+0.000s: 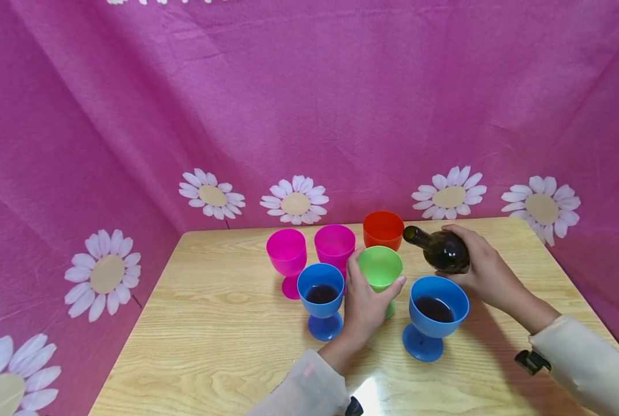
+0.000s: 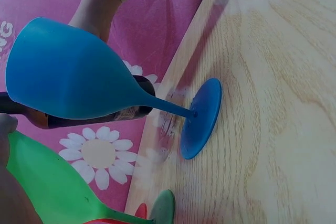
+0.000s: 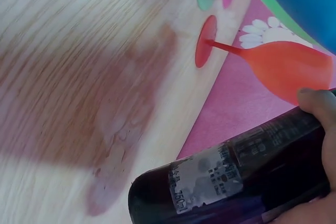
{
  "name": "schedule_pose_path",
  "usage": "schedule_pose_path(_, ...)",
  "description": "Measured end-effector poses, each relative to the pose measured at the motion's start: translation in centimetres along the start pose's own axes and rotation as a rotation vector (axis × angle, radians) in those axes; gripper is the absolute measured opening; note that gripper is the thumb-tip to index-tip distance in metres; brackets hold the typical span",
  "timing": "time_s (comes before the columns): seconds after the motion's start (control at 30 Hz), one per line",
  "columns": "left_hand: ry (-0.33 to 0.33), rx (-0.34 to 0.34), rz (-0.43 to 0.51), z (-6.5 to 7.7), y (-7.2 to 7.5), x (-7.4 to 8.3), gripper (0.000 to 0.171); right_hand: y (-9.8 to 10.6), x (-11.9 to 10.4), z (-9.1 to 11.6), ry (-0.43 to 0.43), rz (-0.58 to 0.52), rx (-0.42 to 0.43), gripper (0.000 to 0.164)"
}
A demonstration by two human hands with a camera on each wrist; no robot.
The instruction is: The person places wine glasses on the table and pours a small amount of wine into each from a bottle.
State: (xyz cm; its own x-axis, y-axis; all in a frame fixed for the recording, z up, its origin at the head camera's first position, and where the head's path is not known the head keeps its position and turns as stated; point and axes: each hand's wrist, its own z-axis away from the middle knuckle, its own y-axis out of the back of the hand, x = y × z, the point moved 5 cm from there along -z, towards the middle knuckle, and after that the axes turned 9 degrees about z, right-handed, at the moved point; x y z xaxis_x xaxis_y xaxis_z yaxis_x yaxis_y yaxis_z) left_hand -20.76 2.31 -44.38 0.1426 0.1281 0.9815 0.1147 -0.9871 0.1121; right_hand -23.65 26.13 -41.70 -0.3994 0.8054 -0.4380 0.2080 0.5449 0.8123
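The bottle [image 1: 447, 253] was in the right hand [image 1: 488, 274], with the thumb and fingers wrapped round its body. The green cup [image 1: 381, 268] was in the left hand [image 1: 366, 309], held by the bowl, with the thumb along its right side and the fingers round its left.

The relation that seemed to matter most was between the neck [image 1: 418, 236] and the green cup. The neck pointed left, but in the head view its mouth lay to the right of that cup's rim and a little beyond it, near the red cup [image 1: 383, 231], not over the green bowl. The bottle's long axis leaned, neck up to the left and base down to the right; both wrist views showed the neck end higher. Whether the base touched the worktop [image 1: 210, 323] I could not tell.

The green cup lay to the left of the right hand and slightly closer to the person. The right blue cup [image 1: 427, 327], with dark liquid in it, stood between the hands on the person's side. The left blue cup [image 1: 317, 309] held dark liquid too, just left of the left hand. None showed in the green cup.
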Motion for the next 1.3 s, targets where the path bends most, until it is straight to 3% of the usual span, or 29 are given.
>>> schedule_pose_path(0.3, 0.0, -0.006, 0.004, 0.0, 0.0, 0.0, 0.087, 0.1, -0.5, 0.1, 0.112, 0.159, 0.03, 0.104)
schedule_pose_path(0.93, -0.01, -0.018, 0.015, 0.0, 0.0, 0.0, 0.086, 0.6, -0.9, -0.7, 0.163, 0.394, -0.03, 0.103)
schedule_pose_path(1.3, -0.008, -0.016, 0.002, 0.0, 0.0, 0.0, 0.086, 1.5, -1.4, -0.9, 0.213, 0.484, -0.002, 0.101)
